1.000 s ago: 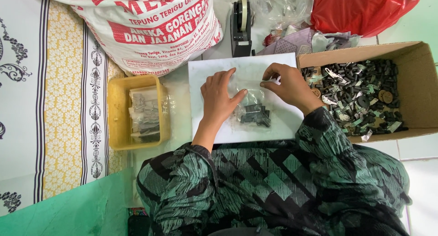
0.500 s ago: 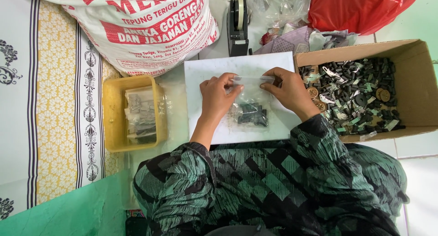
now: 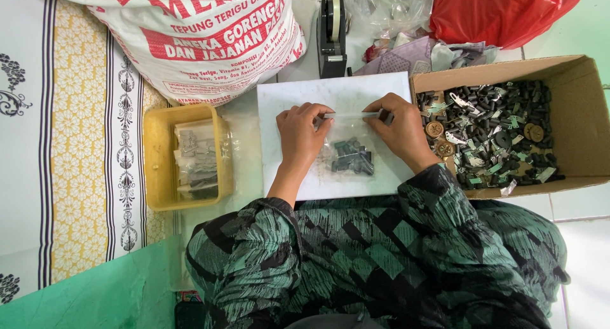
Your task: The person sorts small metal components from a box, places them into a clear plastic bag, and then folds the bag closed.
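Head view: left hand (image 3: 300, 133) and right hand (image 3: 401, 130) both pinch shut the top edge of a small clear plastic bag of dark parts (image 3: 349, 152), lying on a white rectangular board (image 3: 286, 97) over pale floor tiles (image 3: 581, 211). Brown cardboard box (image 3: 581, 113) right; yellow plastic tray (image 3: 155, 154) left.

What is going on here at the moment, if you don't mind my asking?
A person seated on the floor has both hands on a small clear plastic bag of dark little parts, lying on a white board. The left hand and right hand pinch the bag's top edge from either side. To the right sits a cardboard box of loose dark parts; to the left, a yellow tray holds filled bags. A tape dispenser stands beyond the board.
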